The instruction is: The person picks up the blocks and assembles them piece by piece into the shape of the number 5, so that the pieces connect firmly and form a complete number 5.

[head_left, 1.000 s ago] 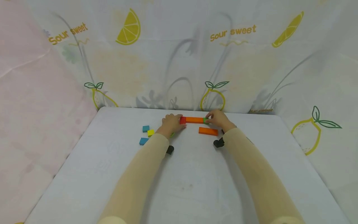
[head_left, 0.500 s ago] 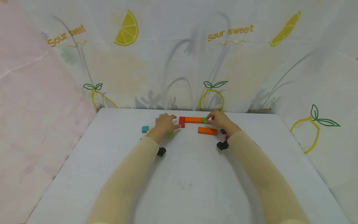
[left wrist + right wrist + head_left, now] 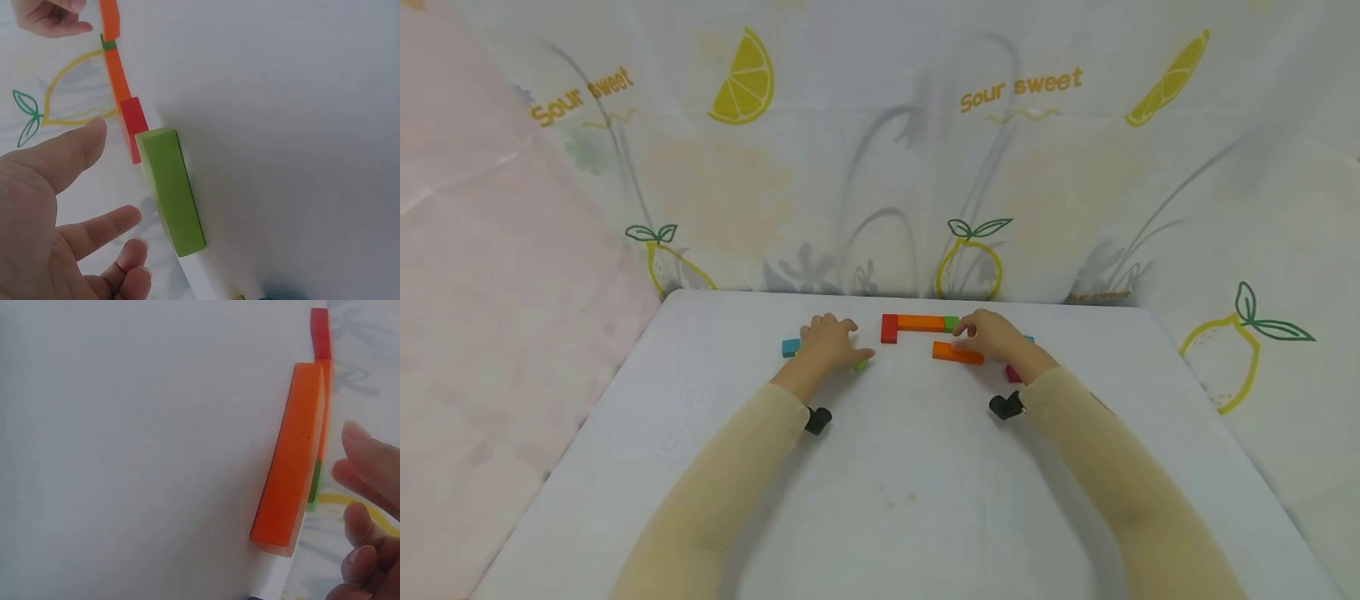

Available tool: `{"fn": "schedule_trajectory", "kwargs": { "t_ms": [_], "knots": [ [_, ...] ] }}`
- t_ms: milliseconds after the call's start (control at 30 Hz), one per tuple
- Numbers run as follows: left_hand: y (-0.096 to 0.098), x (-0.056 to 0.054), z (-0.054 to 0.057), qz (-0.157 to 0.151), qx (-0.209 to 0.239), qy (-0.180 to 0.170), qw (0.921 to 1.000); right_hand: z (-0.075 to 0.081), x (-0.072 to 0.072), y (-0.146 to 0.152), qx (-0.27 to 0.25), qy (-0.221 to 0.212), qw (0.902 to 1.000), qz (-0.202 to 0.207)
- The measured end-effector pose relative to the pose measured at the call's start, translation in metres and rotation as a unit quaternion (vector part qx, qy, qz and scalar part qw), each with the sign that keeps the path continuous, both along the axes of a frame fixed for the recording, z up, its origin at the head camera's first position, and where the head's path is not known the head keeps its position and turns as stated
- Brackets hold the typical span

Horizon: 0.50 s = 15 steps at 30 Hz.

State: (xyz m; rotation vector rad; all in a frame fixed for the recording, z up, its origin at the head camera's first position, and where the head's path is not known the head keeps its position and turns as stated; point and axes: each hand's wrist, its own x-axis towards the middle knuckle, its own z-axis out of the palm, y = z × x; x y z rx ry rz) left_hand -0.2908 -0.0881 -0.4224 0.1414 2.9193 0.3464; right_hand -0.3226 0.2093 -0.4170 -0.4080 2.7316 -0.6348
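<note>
My left hand hovers with thumb and fingers spread, holding nothing. A light green block lies close to its fingers in the left wrist view. On the right, my right hand is over the near end of a loose orange block, its fingertips apart from that block in the right wrist view. Farther back, a red block stands crosswise at the left end of another orange block. A small green block adjoins that orange block's right end, right by my right fingertips.
A blue block lies left of my left hand, and a sliver of yellow block shows in the left wrist view. A crimson block sits partly hidden under my right wrist. A lemon-print cloth hangs behind the white table.
My left hand has left the red block and moved left, over the light green block. My right hand has let go of the small green block and come nearer, over the loose orange block.
</note>
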Motion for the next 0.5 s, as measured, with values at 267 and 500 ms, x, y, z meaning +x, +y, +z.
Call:
{"fn": "schedule_trajectory", "kwargs": {
  "t_ms": [267, 500],
  "knots": [
    [-0.006, 0.011, 0.004, 0.012, -0.006, 0.008, 0.9999, -0.001, 0.006, 0.002, 0.005, 0.0, 1.0, 0.008],
    [-0.013, 0.012, -0.003, 0.023, -0.018, 0.023, 0.9993, -0.002, 0.011, 0.004, -0.003, 0.008, 0.9999, 0.012]
  ]
}}
